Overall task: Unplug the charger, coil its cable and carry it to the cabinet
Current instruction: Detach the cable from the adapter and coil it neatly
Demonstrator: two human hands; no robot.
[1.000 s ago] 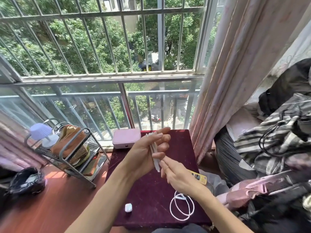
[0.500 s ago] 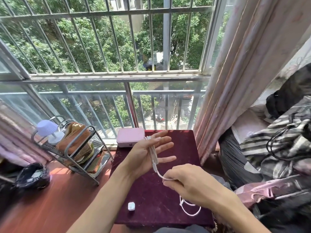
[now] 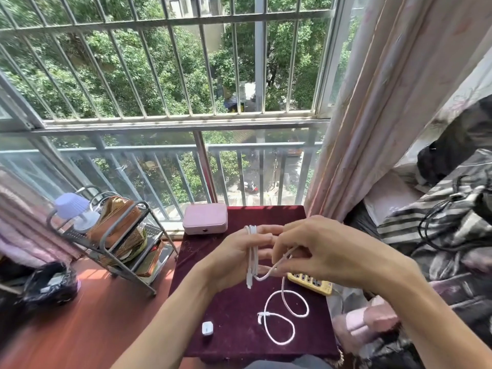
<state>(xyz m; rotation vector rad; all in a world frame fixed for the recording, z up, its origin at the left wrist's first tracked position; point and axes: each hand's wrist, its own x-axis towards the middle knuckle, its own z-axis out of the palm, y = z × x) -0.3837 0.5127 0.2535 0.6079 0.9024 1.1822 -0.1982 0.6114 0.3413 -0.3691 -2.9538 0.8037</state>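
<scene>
Cable (image 3: 251,249) wound upright across straight fingers of left hand (image 3: 231,259); right hand (image 3: 327,254) pinches the running strand; slack lies below both on the tabletop (image 3: 239,339), toward the person.

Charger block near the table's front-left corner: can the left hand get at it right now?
Probably within reach, since only bare table lies before the charger block. But it is hardly free to take it: the left hand carries cable wraps round its fingers, while the right hand pinches the strand.

Smooth white plastic cable (image 3: 282,288) lies on matt velvety cloth (image 3: 234,302); the rack (image 3: 127,271) is bare metal.
</scene>
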